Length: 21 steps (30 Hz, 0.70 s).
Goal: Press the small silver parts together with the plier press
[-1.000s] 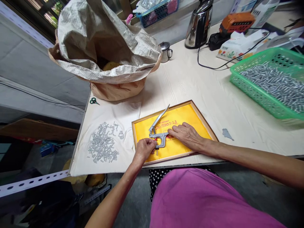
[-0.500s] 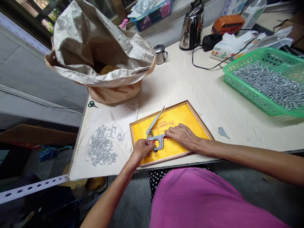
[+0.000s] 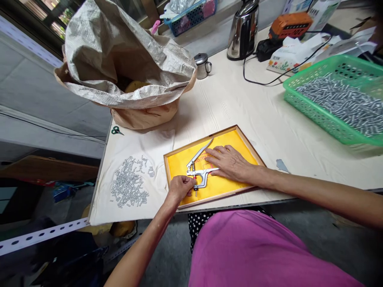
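Observation:
Grey hand-press pliers [image 3: 204, 177] with a spring and a long lever lie over a yellow-lined shallow wooden tray [image 3: 250, 143]. My right hand [image 3: 231, 164] holds the pliers by the lower handle, its fingers reaching out towards the raised lever. At the jaw, my left hand [image 3: 182, 187] is closed in a pinch. Whatever sits between its fingertips is too small and covered to make out. Left of the tray, a pile of small metal tubes [image 3: 129, 187] lies on a white cloth [image 3: 103, 203]. A little cluster of tubes [image 3: 151, 172] sits apart, nearer my left hand.
A large woven sack [image 3: 143, 115] stands open behind the cloth, beside green-handled scissors [image 3: 116, 130]. At right is a green basket [image 3: 317, 113] full of metal pieces. A metal mug [image 3: 202, 66], a kettle [image 3: 241, 36] and a black cord [image 3: 263, 83] are at the back.
My right hand's fingers have stretched out from the lower handle towards the lever. The lever has tipped down to the right. My left hand stays at the jaw.

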Each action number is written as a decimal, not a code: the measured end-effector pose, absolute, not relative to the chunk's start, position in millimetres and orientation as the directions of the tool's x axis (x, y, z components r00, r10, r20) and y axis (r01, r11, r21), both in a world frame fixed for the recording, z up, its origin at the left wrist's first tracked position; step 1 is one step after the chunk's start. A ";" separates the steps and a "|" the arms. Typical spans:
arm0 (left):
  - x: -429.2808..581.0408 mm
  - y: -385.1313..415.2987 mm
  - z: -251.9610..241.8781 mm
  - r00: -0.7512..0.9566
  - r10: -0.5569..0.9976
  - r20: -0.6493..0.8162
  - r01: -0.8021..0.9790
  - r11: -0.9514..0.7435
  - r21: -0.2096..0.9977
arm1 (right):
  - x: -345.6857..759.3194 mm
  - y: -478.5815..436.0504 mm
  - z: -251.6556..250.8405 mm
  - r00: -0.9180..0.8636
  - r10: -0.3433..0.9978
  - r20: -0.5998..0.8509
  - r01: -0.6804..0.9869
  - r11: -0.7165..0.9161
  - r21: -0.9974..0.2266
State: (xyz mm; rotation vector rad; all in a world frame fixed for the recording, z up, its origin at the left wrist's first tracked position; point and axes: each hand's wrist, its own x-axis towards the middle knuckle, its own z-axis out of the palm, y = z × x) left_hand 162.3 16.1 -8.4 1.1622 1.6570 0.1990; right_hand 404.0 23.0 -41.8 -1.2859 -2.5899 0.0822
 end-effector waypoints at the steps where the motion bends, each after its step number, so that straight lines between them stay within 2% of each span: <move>1: 162.0 15.7 -8.3 0.022 0.763 -0.647 0.586 0.514 0.626 | 406.2 28.4 -39.5 -0.590 0.778 0.214 0.764 0.624 -0.161; 7: 161.7 14.4 -7.9 0.021 0.772 -0.635 0.588 0.504 0.633 | 409.6 55.6 -28.0 -0.687 0.715 0.131 0.697 0.699 -0.159; 21: 164.6 14.1 -6.5 -0.018 0.764 -0.646 0.607 0.521 0.600 | 404.7 67.1 -22.3 -0.693 0.718 0.062 0.699 0.691 -0.182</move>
